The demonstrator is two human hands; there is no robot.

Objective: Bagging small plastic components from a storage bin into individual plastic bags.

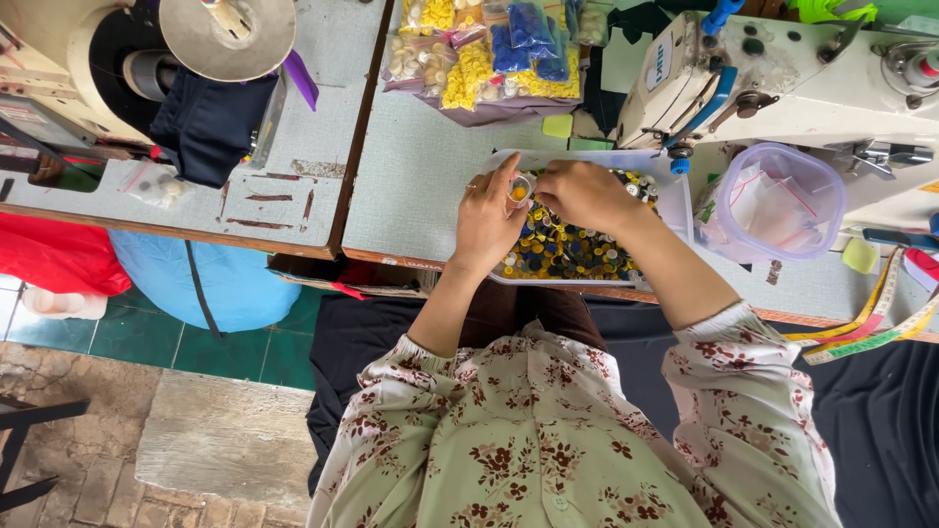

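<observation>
Centrally, just above mid-frame, a small round clear-rimmed piece with a yellow centre [520, 190] is pinched between the fingers of the left hand [487, 220] and the right hand [584, 194], both clenched on it above a shallow white plastic tray [677, 210] heaped with glossy yellow, black and blue buttons [562, 249]. The tray rests on a speckled grey tabletop [416, 186]. Right of it stands a translucent lilac tub [778, 200]; bagged buttons [484, 54] lie at upper centre.
</observation>
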